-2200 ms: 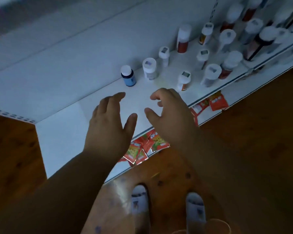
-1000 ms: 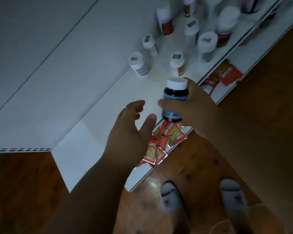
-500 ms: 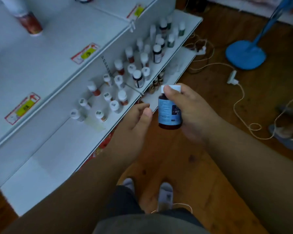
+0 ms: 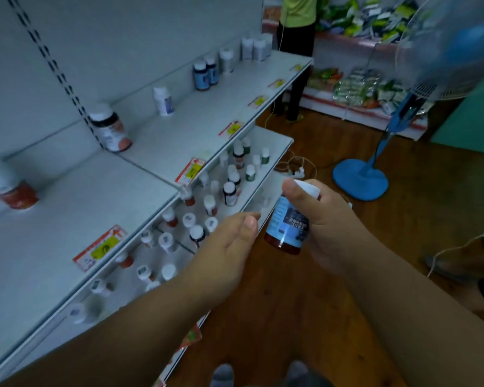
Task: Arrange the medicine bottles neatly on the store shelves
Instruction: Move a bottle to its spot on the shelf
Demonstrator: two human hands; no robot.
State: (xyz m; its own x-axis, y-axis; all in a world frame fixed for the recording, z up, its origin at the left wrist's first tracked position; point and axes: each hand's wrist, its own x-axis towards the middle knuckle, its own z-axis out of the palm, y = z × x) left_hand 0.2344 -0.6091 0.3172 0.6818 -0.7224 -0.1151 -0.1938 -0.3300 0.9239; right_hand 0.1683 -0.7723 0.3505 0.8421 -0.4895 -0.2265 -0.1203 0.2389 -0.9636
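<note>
Few bottles placed on upper shelf [image 4: 196,127] at 11 o'clock; many crowded on lower shelf [image 4: 259,188], still unsorted. Mid-task. Right hand [image 4: 323,233] wrapped round blue-label bottle [image 4: 288,226], centre frame, off shelf. Left hand [image 4: 224,252] loose, empty, just beside at 9 o'clock.

We have a single wide-angle view, worn on the head, looking forward and down. The shelves [image 4: 157,152] run along the left from near to far, the wooden floor [image 4: 403,191] lies right, and both forearms reach in close below.
</note>
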